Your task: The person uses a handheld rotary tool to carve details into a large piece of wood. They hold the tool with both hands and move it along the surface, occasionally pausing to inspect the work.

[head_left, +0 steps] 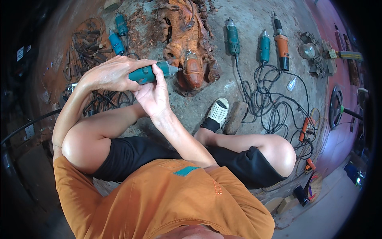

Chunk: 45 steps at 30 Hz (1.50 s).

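Observation:
A teal die grinder (139,75) lies nearly level in front of me, its nose pointing right. Wrapped over its rear part is my left hand (108,73). My right hand (153,96) is closed round the body from below, palm partly showing, with one digit up against the front. The thin bit at the nose meets, or comes very close to, the near end of a reddish-brown wood carving (191,36); contact is too small to tell. That carving lies lengthwise away from me on the concrete floor, with a rounded near end and ridged, curling sides.
Two more teal grinders (116,42) lie left beside a pile of carving bits (87,49). Right of the carving are a teal grinder (232,38), another one (264,47) and an orange grinder (282,49). Tangled black cords (266,93), a wood block (235,117) and an orange power strip (305,128) lie nearer.

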Each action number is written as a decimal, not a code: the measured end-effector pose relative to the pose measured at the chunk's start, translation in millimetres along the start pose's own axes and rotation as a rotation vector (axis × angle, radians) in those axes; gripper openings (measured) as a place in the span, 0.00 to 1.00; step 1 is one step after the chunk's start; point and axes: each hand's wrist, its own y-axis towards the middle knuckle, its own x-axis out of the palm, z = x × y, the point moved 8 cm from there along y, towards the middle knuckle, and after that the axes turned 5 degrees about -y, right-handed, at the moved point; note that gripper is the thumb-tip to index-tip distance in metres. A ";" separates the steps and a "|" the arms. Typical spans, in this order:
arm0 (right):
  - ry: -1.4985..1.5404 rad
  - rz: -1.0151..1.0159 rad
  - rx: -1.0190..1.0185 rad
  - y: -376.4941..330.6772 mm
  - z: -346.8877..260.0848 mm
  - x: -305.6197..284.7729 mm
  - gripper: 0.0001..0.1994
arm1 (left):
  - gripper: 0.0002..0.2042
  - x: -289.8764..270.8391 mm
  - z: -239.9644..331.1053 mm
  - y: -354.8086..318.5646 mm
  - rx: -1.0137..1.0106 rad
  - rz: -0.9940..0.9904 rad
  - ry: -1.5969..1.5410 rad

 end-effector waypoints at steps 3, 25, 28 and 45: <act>-0.010 -0.023 -0.031 -0.3 -9.2 9.7 0.20 | 0.39 -10.6 12.7 2.7 -0.042 -0.008 -0.032; 0.191 -0.152 -0.173 -10.3 -77.7 56.8 0.23 | 0.30 -51.4 108.7 45.6 0.091 0.023 0.417; 0.206 -0.156 -0.180 -11.2 -81.8 56.2 0.23 | 0.30 -51.7 114.7 51.1 0.074 -0.005 0.414; 0.285 -0.130 -0.194 -4.8 -96.6 34.0 0.23 | 0.31 -36.2 116.7 76.8 0.059 -0.069 0.407</act>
